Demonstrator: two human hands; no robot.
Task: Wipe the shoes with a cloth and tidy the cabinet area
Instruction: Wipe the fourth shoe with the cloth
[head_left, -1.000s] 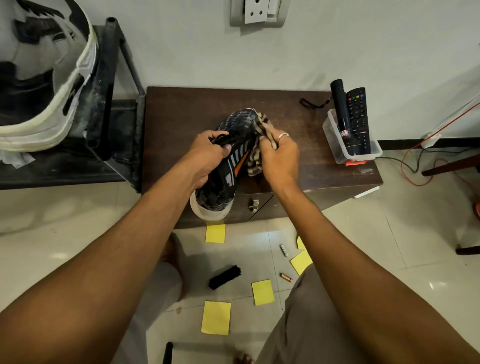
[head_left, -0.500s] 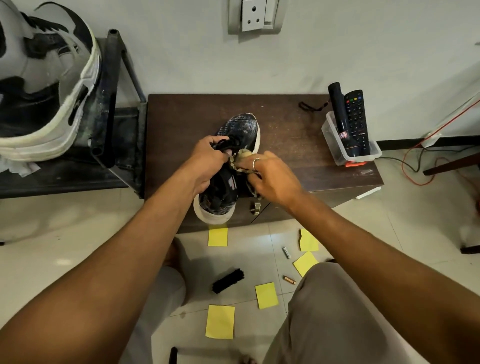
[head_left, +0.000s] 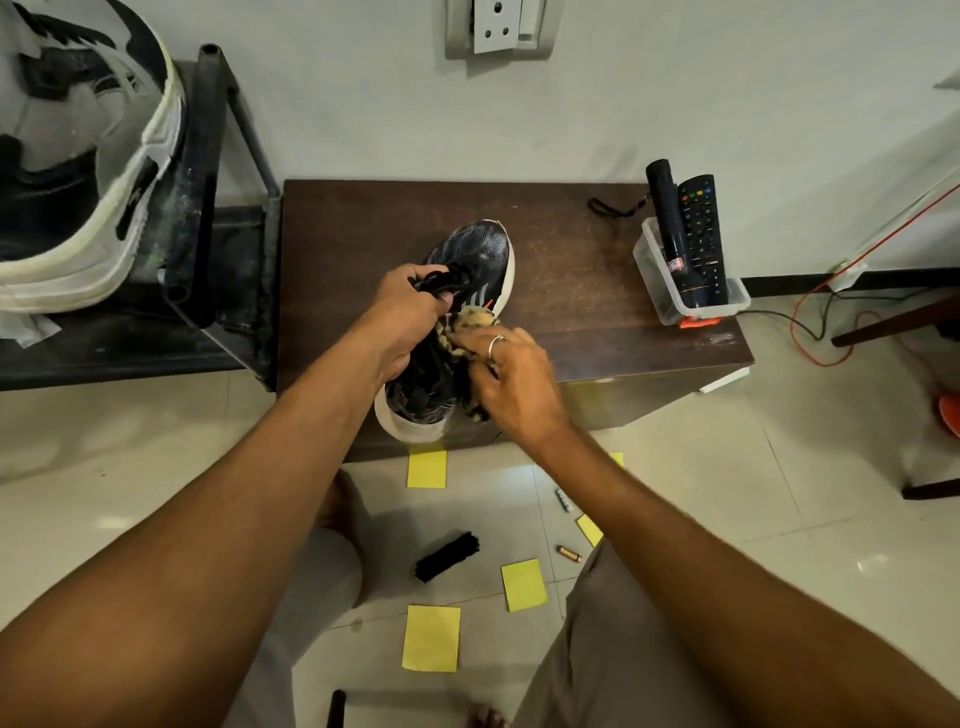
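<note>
Left hand (head_left: 410, 317) grip clenches 1 shoe (head_left: 478, 254) at laces; right hand (head_left: 511, 379) grip, just beside, seemingly pinches cloth (head_left: 470, 322) against it.

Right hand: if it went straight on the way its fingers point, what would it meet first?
First the cloth that the right hand presses against the shoe; beyond it, probably the left hand gripping the laces, though depth is unclear.

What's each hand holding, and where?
Left hand grips the shoe by its laces. Right hand holds the bunched cloth, pressed against the shoe's side.
</note>
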